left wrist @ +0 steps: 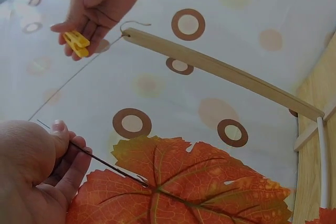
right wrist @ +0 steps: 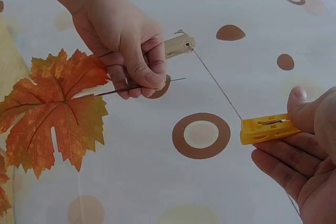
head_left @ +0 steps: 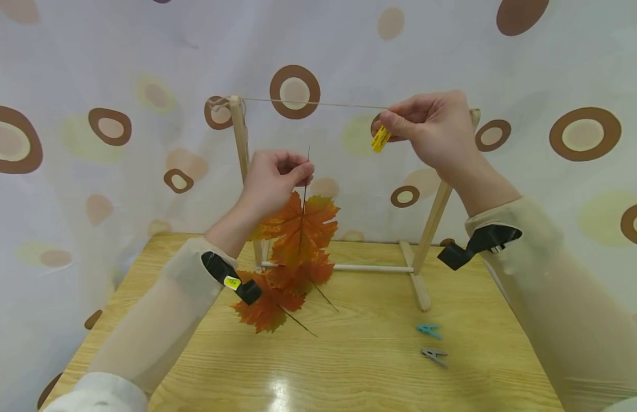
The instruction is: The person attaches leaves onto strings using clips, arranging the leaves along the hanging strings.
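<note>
In the head view my left hand (head_left: 277, 176) pinches the thin dark stem of an orange artificial maple leaf (head_left: 304, 226), which hangs below it with the stem tip pointing up. My right hand (head_left: 434, 129), higher and to the right, holds a yellow clothespin (head_left: 381, 139) between thumb and fingers. Close by that hand runs a thin string (head_left: 329, 104); in the right wrist view the yellow clothespin (right wrist: 268, 128) overlaps the string, but whether it clips it I cannot tell. Two more orange leaves (head_left: 269, 303) lie on the table under the held one.
A wooden frame (head_left: 433, 229) with a white crossbar (head_left: 372, 268) stands at the back of the wooden table (head_left: 359, 366), the string tied between its post tops. A blue clothespin (head_left: 429, 331) and a grey clothespin (head_left: 434, 357) lie at the right. Behind hangs a patterned curtain (head_left: 349, 46).
</note>
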### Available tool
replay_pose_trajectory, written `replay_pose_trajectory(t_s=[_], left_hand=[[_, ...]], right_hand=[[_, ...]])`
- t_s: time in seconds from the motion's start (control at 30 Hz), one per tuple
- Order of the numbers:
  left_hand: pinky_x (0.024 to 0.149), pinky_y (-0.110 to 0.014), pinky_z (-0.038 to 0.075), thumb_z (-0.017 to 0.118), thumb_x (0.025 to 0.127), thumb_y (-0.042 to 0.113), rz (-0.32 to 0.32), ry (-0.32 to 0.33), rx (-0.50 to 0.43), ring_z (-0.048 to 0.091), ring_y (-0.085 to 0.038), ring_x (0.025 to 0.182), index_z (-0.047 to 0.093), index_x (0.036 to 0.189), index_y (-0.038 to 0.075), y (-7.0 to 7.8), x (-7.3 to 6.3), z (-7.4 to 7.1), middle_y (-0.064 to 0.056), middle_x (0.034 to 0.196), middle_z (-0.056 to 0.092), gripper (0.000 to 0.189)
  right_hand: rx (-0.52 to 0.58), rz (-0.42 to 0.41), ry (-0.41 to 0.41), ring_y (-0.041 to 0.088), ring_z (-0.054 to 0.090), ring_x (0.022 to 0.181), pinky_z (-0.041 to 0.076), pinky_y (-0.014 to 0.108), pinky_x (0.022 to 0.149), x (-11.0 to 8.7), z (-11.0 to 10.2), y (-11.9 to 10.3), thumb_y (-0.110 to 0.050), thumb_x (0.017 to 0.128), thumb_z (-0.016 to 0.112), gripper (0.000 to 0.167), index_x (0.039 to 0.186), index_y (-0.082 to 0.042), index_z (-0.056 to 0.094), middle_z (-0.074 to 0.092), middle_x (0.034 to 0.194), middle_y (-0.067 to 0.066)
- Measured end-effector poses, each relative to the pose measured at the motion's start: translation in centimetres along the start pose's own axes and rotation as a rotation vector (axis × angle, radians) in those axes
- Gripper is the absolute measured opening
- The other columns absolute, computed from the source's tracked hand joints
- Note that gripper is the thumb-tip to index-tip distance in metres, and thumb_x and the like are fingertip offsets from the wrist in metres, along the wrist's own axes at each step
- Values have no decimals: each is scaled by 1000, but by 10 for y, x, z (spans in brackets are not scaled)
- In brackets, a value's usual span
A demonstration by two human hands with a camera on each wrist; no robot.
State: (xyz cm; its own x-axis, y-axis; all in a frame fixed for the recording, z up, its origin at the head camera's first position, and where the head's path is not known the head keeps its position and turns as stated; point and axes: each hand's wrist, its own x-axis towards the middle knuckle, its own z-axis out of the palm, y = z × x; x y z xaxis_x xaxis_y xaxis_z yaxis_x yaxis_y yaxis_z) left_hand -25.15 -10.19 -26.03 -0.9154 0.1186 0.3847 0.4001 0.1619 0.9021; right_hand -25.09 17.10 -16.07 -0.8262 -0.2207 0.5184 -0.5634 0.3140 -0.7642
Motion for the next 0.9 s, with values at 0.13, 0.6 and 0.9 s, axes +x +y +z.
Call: replay_pose_trajectory(t_s=[0.13, 0.6, 0.9], left_hand=[[86, -31, 62, 74, 101, 12, 12, 14, -9, 75, -31, 91, 77, 105, -2, 3, 6, 0, -13, 94, 74, 15], [85, -29, 62, 74, 101, 12, 17, 51, -6, 75, -26, 90, 78, 106, -1, 10, 20, -2, -13, 96, 74, 14], [86, -29, 62, 74, 101, 13, 33, 91, -18, 75, -24, 90, 77, 109, -2, 11, 25, -1, -13, 98, 74, 17]], right_hand=[[17, 5, 7, 18, 78, 80, 63, 27, 77, 13, 5, -8, -14, 96, 80, 23, 106, 6, 80, 80, 94, 8], [4, 74, 34, 19, 77, 84, 62, 25, 82, 49, 17, -26, -19, 93, 84, 23, 103, 1, 82, 80, 96, 7], [53, 98, 11, 23, 76, 88, 61, 28, 87, 69, 36, -34, -21, 92, 84, 26, 104, 2, 82, 79, 97, 10]])
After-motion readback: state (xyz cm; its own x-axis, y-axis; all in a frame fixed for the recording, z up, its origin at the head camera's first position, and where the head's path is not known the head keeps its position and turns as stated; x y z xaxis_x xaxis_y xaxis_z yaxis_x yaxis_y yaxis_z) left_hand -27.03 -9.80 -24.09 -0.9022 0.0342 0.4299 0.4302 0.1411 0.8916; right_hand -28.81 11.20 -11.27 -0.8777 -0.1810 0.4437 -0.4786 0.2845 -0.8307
